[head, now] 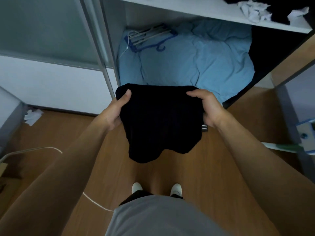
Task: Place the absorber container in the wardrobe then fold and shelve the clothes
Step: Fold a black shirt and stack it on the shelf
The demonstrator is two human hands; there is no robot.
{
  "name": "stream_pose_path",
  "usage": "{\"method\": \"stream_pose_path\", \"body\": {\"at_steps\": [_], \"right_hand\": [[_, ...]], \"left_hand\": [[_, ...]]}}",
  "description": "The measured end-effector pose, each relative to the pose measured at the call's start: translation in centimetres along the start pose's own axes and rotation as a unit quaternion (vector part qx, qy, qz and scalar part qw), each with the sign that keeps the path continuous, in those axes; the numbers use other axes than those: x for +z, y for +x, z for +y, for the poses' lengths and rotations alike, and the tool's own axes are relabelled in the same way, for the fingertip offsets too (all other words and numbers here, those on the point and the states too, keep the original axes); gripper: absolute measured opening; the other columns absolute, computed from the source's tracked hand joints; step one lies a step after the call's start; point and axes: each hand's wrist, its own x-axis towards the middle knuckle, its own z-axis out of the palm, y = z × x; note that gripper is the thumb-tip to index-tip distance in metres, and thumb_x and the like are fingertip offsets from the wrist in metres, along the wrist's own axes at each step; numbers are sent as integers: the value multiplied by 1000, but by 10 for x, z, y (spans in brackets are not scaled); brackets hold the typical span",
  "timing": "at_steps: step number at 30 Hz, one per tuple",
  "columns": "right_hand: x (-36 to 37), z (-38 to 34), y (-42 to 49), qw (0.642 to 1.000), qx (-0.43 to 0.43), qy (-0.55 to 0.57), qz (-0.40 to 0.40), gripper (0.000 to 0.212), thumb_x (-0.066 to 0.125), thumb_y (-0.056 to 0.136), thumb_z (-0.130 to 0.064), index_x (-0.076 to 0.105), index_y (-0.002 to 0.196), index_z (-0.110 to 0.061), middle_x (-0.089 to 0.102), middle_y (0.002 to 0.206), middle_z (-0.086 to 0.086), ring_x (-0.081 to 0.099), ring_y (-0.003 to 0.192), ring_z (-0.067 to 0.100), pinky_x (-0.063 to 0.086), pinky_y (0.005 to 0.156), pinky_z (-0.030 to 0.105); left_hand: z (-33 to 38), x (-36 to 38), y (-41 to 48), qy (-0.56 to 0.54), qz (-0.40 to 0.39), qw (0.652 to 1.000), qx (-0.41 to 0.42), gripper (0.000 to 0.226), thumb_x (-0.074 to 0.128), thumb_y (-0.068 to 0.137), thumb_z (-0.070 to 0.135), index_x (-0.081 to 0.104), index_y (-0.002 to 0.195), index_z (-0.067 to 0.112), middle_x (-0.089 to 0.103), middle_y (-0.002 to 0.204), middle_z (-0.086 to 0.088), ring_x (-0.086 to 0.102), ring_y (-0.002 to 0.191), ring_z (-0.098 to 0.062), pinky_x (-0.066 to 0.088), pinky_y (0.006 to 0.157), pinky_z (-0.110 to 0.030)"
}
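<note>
A black folded garment [160, 123] hangs in the air in front of the open wardrobe, above the wooden floor. My left hand [117, 108] grips its left top edge, thumb on top. My right hand [208, 108] grips its right top edge. The lower part of the garment droops loose. The wardrobe shelf [204, 14] runs across the top of the view, with crumpled white cloth [254, 11] and dark clothes [283, 9] lying on it. No absorber container is recognisable in view.
A light blue duvet [196, 58] fills the wardrobe bottom, with several hangers [150, 38] on it. A sliding door [51, 40] stands at left. A white cable [95, 201] crosses the floor. Crumpled paper [32, 115] lies at left; a blue-white box [306, 133] at right.
</note>
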Motion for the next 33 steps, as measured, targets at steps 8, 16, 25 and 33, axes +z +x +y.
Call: {"method": "stream_pose_path", "body": {"at_steps": [8, 16, 25, 33], "right_hand": [[17, 5, -11, 991, 104, 75, 24, 27, 57, 91, -25, 72, 104, -6, 75, 97, 11, 73, 83, 24, 61, 74, 33], [-27, 3, -21, 979, 110, 166, -33, 60, 57, 94, -49, 61, 134, -4, 60, 138, 18, 60, 125, 31, 50, 102, 45], [10, 145, -12, 983, 110, -37, -141, 69, 78, 83, -24, 48, 145, -16, 64, 134, 9, 63, 122, 24, 47, 106, 47], [17, 139, -9, 977, 113, 121, -134, 43, 68, 88, -43, 69, 123, -17, 72, 112, 5, 67, 106, 22, 53, 95, 33]], "left_hand": [[-55, 7, 1, 2, -159, 982, -98, 91, 98, 53, 33, 57, 133, 20, 67, 131, -3, 61, 124, -18, 52, 101, -33], [-46, 35, -8, -124, -62, 986, -97, 61, 86, 71, 47, 71, 121, 16, 71, 122, -10, 69, 112, -25, 60, 83, -33], [-35, 5, -33, -176, 28, 982, -66, 41, 65, 91, 49, 77, 111, 16, 71, 122, -10, 69, 112, -25, 59, 81, -35], [-36, -17, -43, -156, 111, 977, -94, 36, 59, 94, 45, 82, 94, 18, 76, 108, -8, 75, 95, -24, 61, 67, -33]]}}
